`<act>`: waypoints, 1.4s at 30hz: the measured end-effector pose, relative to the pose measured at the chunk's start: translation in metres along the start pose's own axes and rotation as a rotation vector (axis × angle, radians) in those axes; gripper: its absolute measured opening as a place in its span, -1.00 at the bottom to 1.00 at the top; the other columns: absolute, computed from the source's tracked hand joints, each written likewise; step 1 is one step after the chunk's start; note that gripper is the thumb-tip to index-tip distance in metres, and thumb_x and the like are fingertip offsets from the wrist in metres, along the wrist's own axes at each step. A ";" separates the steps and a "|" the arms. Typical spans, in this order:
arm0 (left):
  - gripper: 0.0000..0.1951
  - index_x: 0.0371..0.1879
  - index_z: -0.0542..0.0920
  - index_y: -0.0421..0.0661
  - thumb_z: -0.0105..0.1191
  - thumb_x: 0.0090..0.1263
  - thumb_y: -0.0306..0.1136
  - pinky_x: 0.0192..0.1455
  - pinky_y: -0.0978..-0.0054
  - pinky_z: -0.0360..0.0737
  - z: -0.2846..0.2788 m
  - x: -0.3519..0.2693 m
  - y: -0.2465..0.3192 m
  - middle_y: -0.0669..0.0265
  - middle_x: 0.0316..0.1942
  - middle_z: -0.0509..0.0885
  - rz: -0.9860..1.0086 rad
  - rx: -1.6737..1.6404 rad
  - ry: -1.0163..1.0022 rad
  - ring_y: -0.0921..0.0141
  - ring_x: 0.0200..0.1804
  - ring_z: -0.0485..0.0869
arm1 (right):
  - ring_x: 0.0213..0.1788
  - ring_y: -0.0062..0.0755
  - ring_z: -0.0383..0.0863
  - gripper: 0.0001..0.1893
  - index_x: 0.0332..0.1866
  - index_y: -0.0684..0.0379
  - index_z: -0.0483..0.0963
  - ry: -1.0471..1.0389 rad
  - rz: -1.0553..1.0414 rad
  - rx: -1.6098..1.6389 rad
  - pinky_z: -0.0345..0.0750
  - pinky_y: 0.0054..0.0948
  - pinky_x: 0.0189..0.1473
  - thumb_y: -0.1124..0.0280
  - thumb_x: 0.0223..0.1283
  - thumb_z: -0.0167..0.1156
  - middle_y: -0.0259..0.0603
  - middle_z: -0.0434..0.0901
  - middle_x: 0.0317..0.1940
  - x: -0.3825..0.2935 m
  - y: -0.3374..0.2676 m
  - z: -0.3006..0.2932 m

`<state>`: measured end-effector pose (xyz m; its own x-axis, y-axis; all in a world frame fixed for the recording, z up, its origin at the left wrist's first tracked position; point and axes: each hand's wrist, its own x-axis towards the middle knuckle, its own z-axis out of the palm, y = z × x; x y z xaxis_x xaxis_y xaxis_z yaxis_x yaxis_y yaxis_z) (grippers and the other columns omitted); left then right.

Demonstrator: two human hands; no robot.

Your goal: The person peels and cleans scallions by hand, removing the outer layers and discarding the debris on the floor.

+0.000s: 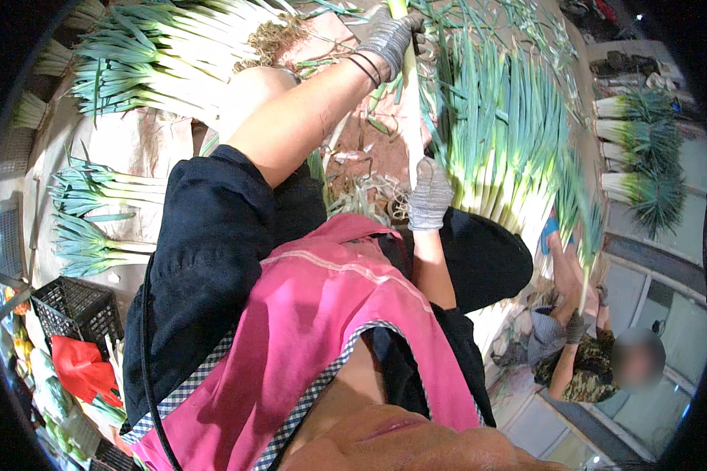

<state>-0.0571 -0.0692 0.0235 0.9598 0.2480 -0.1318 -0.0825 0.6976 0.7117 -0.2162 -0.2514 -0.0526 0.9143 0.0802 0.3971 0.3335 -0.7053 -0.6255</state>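
My left hand [389, 41], in a grey knit glove with two dark bands at the wrist, grips the upper shaft of a long leek [411, 112]. Lower down, my right hand [430, 194], gloved too, closes around the white root end. The stalk stands nearly upright in the picture between both hands, its green top cut off by the upper edge. Beside my right hand lies a thick row of untrimmed leeks [501, 135] with long green leaves. Stringy roots and peeled skins [383, 197] litter the ground between my legs.
Cleaned leeks [171, 59] are piled at upper left, smaller bundles [103, 244] below. A black plastic crate [76, 309] and red cloth [85, 368] sit at lower left. Bundled leeks [642, 153] lie far right. A co-worker [583, 359] sits at right, a gloved hand on a leek.
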 end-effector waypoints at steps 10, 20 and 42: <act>-0.81 -0.49 0.48 -0.06 0.12 0.17 -0.22 -0.73 0.59 0.25 -0.009 0.008 0.000 0.45 -0.75 0.40 0.122 0.111 0.152 0.54 -0.74 0.33 | -0.33 -0.56 0.42 -0.74 -0.27 0.32 0.46 0.067 0.179 0.434 0.39 -0.54 -0.23 0.29 0.14 0.07 -0.28 0.49 -0.40 0.000 -0.008 0.002; -0.77 -0.54 0.41 -0.06 0.12 0.16 -0.20 -0.79 0.57 0.26 -0.015 0.015 -0.003 0.40 -0.75 0.39 0.121 0.235 0.150 0.52 -0.78 0.32 | -0.28 -0.37 0.45 -0.76 -0.39 0.28 0.39 0.034 -0.124 -0.035 0.37 -0.44 -0.20 0.43 -0.13 0.28 -0.17 0.48 -0.40 0.007 -0.030 0.000; -0.78 -0.44 0.45 -0.21 0.08 0.15 -0.29 -0.68 0.47 0.44 -0.043 0.047 0.017 0.28 -0.66 0.51 0.163 0.523 0.400 0.45 -0.70 0.46 | -0.14 -0.03 0.48 -0.64 -0.06 0.20 0.41 -0.569 0.140 -0.088 0.40 -0.28 -0.06 0.24 0.04 0.10 -0.01 0.51 -0.20 -0.026 0.028 -0.048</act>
<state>-0.0248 -0.0167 -0.0001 0.7646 0.6222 -0.1679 0.0193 0.2383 0.9710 -0.2418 -0.3072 -0.0483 0.9360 0.3299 -0.1227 0.2027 -0.7902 -0.5784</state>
